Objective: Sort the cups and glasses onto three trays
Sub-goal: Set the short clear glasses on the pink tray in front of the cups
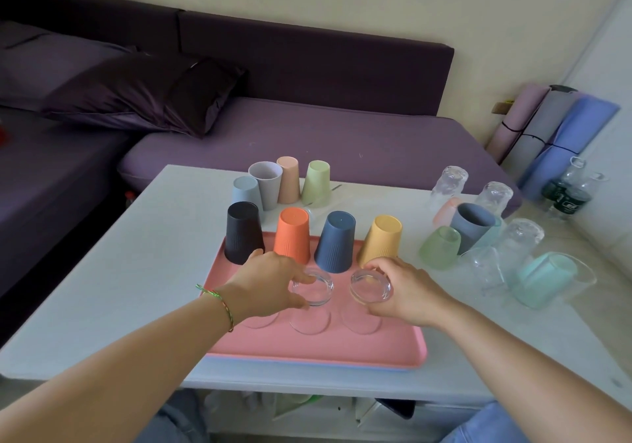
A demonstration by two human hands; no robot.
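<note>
A pink tray (342, 346) lies at the table's near edge. Along its far side stand upside-down ribbed cups: black (243, 232), orange (292, 235), dark blue (336, 241) and yellow (382, 240). My left hand (270, 280) grips an upside-down clear glass (313, 288) standing on the tray. My right hand (407, 290) grips a second upside-down clear glass (371, 286) beside it. Behind the tray stand pastel cups: light blue (246, 191), grey (267, 182), peach (288, 179) and pale green (317, 182).
At the right of the white table (136, 271) sits a cluster of clear glasses (449, 182), a grey-blue cup (473, 225), a frosted green glass (441, 247) and a mint cup (543, 278) lying inside a glass. A purple sofa (307, 127) stands behind, rolled mats (554, 127) lean far right.
</note>
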